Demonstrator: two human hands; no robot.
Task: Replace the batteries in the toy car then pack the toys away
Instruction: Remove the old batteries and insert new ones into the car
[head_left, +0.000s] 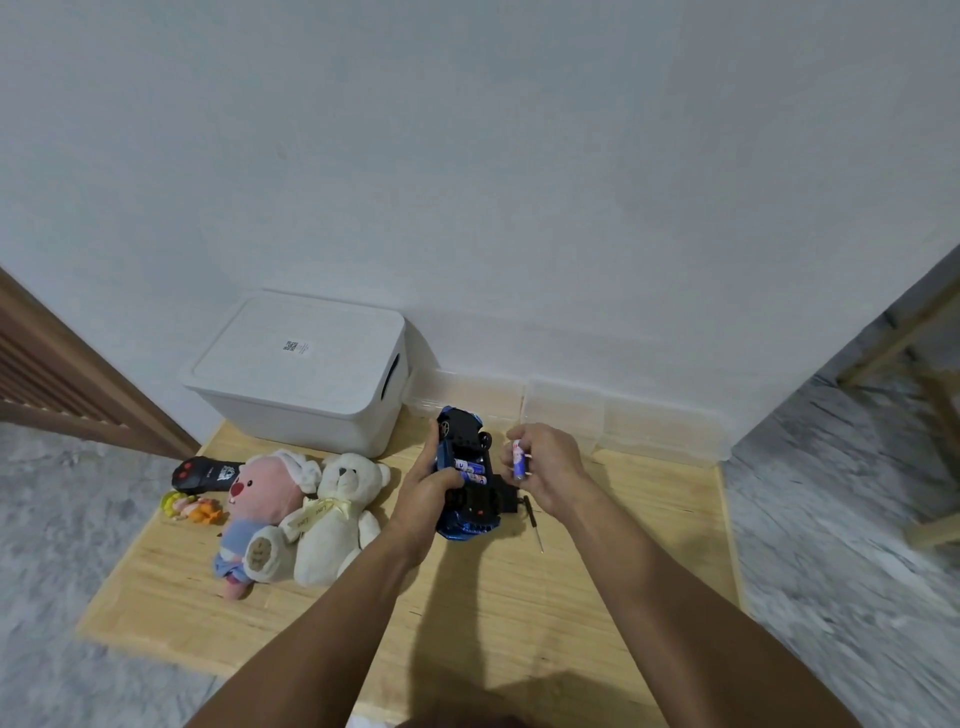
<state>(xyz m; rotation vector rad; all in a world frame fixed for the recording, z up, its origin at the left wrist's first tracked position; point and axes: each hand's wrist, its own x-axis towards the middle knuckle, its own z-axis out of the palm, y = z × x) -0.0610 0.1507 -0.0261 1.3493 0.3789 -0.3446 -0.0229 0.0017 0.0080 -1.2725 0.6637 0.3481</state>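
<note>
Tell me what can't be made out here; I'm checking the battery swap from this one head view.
- Battery polarity marks: too small, partly covered by right hand fingers.
- Toy car compartment: how many cells are seated is unclear; left hand covers one side.
- White storage box contents: hidden by its closed lid.
- Screwdriver tip type: too small.
- Remote control: partly behind the pink plush.

We see a glossy blue plastic toy car (464, 470) with a matt black underside, above a pale wooden table (519, 597) with visible grain. At far left sits a matt white plastic storage box (296, 374); nearer, a fuzzy cream cloth teddy bear (337, 514) and a soft pink plush toy (260, 504).
</note>
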